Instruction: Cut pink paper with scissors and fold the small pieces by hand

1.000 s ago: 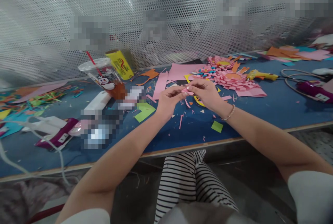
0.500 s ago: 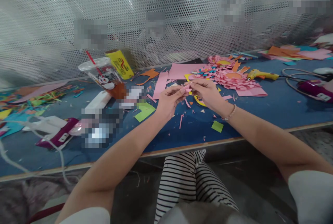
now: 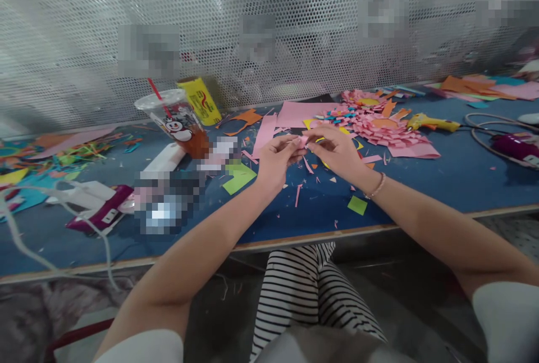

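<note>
Over the table, the left hand and the right hand, both half-curled, pinch pink paper; hard pulling might tear it.

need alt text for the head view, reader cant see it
Left hand and right hand pinch a small pink paper piece above a blue table strewn with paper scraps. Pink flowers and a yellow glue gun lie right; a cup sits left.
</note>
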Demonstrator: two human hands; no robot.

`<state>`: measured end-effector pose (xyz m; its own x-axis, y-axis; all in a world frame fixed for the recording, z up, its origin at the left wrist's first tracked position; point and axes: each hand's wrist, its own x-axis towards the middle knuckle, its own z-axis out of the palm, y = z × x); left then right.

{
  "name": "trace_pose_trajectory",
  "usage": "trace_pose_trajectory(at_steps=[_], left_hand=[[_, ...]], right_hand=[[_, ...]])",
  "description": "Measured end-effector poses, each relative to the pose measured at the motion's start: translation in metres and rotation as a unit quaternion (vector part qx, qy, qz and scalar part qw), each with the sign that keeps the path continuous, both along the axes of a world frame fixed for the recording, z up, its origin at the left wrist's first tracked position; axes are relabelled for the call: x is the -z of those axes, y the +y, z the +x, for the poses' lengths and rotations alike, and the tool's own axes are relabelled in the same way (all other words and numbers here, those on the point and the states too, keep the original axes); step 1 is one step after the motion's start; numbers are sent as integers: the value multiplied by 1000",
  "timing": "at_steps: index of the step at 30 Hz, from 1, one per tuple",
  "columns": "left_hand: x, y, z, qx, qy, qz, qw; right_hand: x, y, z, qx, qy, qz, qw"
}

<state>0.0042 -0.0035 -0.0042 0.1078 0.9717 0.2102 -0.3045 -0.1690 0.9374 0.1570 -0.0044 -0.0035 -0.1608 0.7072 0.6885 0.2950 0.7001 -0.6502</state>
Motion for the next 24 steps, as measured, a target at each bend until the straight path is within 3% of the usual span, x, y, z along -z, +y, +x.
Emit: trace_pose_trajectory(at_steps=[14,20,24], left_hand=[[-1,-6,2,-31,92,68,993],[0,-2,1,-74,144,113,980],[1,-3,2,-68,139,122,980]], right_hand=[[5,6,0,-34,105,-131,985],[5,7,0,-47,110,-128,985],[5,6,1,-58,135,-120,982]])
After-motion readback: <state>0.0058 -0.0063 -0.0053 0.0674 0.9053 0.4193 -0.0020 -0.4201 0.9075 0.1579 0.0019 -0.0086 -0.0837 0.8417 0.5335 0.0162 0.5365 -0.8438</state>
